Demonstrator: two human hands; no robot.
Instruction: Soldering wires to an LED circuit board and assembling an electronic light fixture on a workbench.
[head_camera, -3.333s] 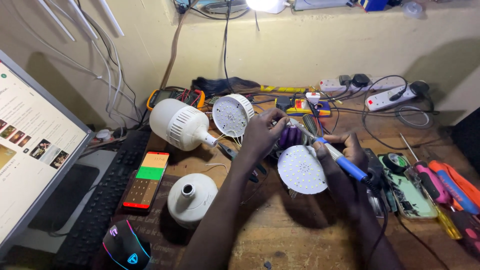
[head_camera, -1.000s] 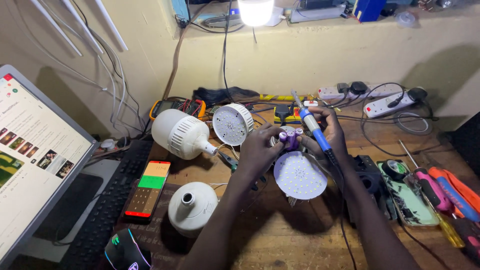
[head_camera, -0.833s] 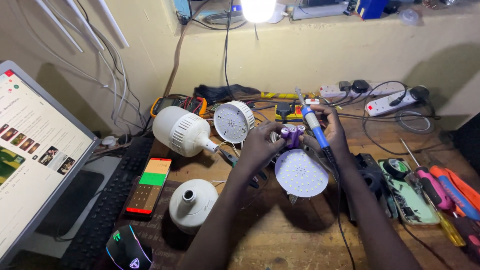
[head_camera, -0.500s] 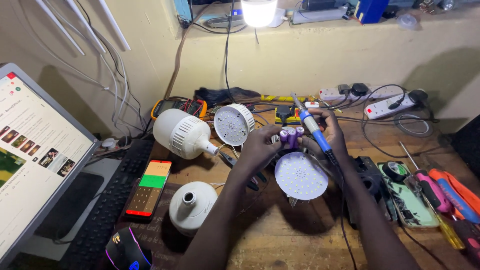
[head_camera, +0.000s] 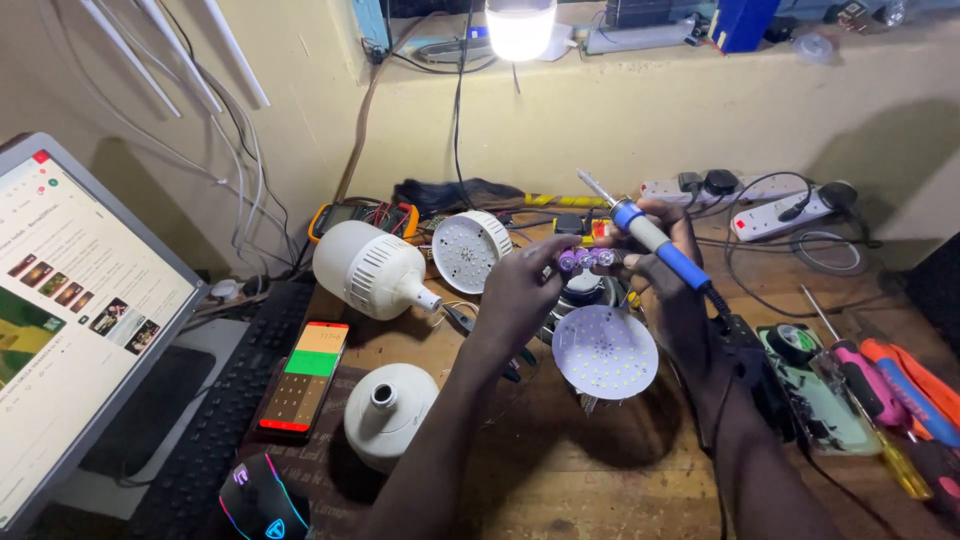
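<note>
Pinching small purple parts (head_camera: 587, 259), light and easily dropped, the left hand (head_camera: 520, 292) steadies them; the right hand (head_camera: 668, 262) grips the soldering iron (head_camera: 655, 240) by its blue handle.

Both hands (head_camera: 600, 275) raised together, fingers pinched closed.

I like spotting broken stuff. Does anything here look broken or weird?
Yes. The white bulb housing lies on its side, its dome cover sits apart, and two round LED boards are bare. The right hand holds a soldering iron.
</note>
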